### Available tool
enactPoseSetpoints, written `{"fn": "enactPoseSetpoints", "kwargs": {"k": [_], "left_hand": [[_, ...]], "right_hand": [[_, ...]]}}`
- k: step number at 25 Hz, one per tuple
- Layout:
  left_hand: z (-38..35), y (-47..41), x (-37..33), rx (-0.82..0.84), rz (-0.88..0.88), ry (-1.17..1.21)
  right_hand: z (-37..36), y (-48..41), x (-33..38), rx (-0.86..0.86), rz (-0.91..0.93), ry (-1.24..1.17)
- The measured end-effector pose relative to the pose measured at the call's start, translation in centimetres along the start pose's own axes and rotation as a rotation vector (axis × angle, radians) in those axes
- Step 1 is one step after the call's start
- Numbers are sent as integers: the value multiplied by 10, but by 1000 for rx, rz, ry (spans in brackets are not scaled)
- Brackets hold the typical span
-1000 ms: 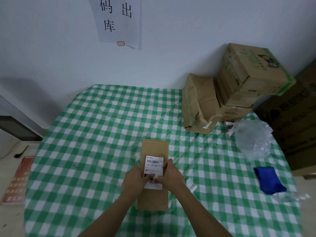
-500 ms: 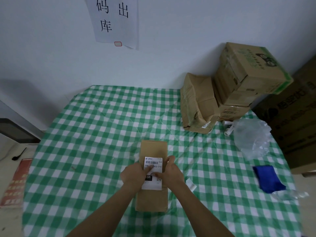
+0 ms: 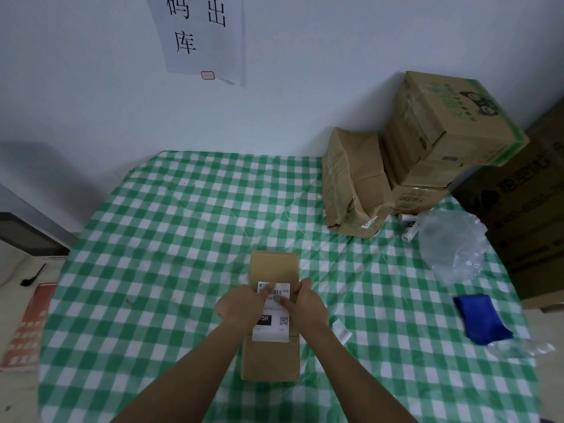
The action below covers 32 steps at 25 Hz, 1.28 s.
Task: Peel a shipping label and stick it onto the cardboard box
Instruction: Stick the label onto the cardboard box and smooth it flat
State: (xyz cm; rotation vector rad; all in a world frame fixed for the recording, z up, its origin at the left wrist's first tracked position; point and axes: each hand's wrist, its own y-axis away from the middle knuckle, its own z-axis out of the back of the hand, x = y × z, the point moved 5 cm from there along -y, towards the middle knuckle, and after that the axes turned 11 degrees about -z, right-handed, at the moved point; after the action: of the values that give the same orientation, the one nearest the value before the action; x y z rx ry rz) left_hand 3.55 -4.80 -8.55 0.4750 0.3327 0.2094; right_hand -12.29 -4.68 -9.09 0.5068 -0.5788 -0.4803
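Cardboard box (image 3: 272, 355) lies near the table's (image 3: 152, 239) front edge; left hand (image 3: 241, 305) and right hand (image 3: 306, 303), fingers spread, apparently press the shipping label (image 3: 272, 319) flat to bond it.

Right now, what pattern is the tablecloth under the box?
Green and white check; the tablecloth shows best in the head view, the only view.

Box (image 3: 272, 355): a narrow brown cardboard carton lying flat, its long axis running from 6 to 12 o'clock. Label (image 3: 272, 323): a white rectangle lying flat on the box top, centred along its length, barcode at the 12 o'clock end, a black block and QR code toward 6 o'clock.
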Motion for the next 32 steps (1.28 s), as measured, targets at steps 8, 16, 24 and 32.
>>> {"fn": "enactPoseSetpoints", "kwargs": {"k": [8, 16, 24, 32], "left_hand": [[-4, -7, 5, 42, -40, -28], [-3, -10, 1, 53, -7, -100], [-4, -9, 4, 55, -16, -61], [-3, -6, 4, 32, -57, -102]], "right_hand": [[-1, -10, 1, -25, -33, 64], [0, -14, 5, -32, -44, 122], [1, -21, 7, -30, -82, 142], [1, -23, 5, -7, -84, 147]]}}
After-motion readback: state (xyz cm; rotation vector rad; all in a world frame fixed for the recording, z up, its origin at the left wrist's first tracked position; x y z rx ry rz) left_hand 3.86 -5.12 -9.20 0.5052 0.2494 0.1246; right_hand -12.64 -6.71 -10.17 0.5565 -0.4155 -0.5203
